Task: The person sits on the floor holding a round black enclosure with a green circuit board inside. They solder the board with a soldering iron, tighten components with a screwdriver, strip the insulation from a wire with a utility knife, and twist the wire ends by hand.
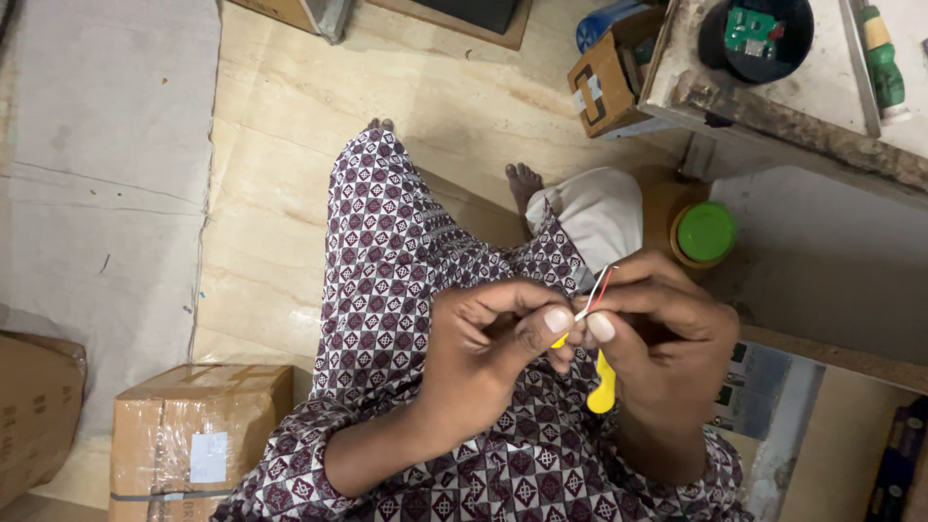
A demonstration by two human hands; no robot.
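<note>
Yellow tool (pixel 602 387) mostly hidden inside right hand (pixel 667 333); left hand (pixel 488 343) grip pinches thin red-white wires (pixel 596 293) over lap. Right grip closed round tool. Worktop (pixel 773 106) edge upper right, floor open left.

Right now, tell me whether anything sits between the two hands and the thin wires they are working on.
Nothing visible does. The left hand and right hand already meet at the thin red and white wires, fingertips pinching them directly. A yellow tool hangs below the right hand's fingers, clear of the wires.
</note>
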